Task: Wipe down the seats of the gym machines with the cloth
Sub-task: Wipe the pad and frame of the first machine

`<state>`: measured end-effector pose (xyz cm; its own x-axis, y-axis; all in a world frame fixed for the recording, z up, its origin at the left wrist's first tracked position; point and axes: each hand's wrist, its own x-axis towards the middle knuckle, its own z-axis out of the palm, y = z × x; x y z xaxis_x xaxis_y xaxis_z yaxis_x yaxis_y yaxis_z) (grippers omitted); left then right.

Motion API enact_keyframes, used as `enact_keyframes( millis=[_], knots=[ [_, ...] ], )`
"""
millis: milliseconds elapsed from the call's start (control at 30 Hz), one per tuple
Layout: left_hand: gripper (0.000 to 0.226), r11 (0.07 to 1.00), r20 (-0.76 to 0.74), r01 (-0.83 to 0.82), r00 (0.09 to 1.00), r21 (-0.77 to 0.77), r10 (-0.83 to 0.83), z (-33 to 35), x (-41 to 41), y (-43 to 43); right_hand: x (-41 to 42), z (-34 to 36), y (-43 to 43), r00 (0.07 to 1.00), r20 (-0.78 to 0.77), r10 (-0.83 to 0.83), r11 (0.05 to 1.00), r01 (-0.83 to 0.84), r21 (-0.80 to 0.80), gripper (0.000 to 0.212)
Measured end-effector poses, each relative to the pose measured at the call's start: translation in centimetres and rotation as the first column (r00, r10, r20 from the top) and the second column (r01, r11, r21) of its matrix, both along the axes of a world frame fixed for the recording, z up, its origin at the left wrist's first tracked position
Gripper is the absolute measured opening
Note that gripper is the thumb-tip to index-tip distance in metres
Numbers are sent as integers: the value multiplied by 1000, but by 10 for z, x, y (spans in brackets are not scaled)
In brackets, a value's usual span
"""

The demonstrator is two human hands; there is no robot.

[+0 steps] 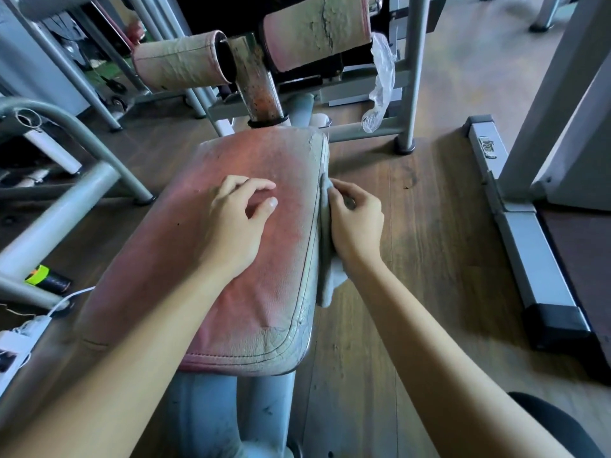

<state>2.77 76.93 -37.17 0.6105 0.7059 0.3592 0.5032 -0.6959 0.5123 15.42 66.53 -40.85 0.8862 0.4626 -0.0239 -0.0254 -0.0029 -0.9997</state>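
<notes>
Head view: the cloth point(327, 279) is held by the right hand point(355, 223), whose fingers are curled round it and pressed against the right side edge of the seat point(231, 259). The grip is closed on the cloth. A loose tail of fabric hangs below and behind the wrist, just beside the seat edge. The cloth is placed at the piped seam, judged to be so that the cracked side wall is wiped rather than the top face. To the left of the grip, the left hand point(234, 223) is rested on the seat top with its fingers loosely bent and nothing held. It is judged to be set there to steady the pad against the sideways push. Ahead of the grip, a rusty post point(259, 90) rises from the front of the seat, with two worn roller pads point(180, 62) carried at its top. A wooden floor point(413, 226) lies to the right of the grip
</notes>
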Motion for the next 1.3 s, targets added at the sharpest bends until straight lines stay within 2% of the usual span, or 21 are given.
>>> enact_keyframes(
  millis=[100, 333, 533, 600, 733, 833, 1067, 1167, 1300],
  knots=[
    [20, 999, -11, -14, 1000, 33, 14, 0, 1, -1, 0, -3, 2, 1000, 10, -5, 1000, 5, 10, 23],
    [19, 1000, 27, 0, 1000, 16, 0, -3, 1, 1, 65, 11, 69, 999, -21, -50, 997, 48, -64, 28],
    [18, 1000, 47, 3, 999, 17, -3, -4, 2, 3, 36, -5, 43, 998, 58, -36, 999, 36, -8, 25],
    [18, 1000, 60, 7, 998, 19, -8, -5, 1, 4, 51, 2, 60, 994, 104, -46, 998, 50, -37, 25],
    [16, 1000, 52, -7, 999, 19, 6, -5, 3, 4, 76, 15, 84, 997, 75, -37, 988, 48, -150, 28],
    [16, 1000, 49, -6, 999, 5, 6, -5, 2, 5, 55, 6, 60, 993, 114, -2, 992, 17, -127, 28],
    [15, 1000, 61, 18, 998, -25, -16, -3, 4, 6, 59, 16, 68, 958, 287, -22, 980, 78, -183, 28],
    [15, 998, 27, 62, 998, -25, -61, -3, 4, 10, 61, 11, 66, 927, 374, -18, 984, 83, -158, 26],
    [21, 996, -111, 91, 989, -18, -93, 16, 5, 50, 54, 11, 53, 812, 583, -22, 982, 127, -140, 24]
  ],
)
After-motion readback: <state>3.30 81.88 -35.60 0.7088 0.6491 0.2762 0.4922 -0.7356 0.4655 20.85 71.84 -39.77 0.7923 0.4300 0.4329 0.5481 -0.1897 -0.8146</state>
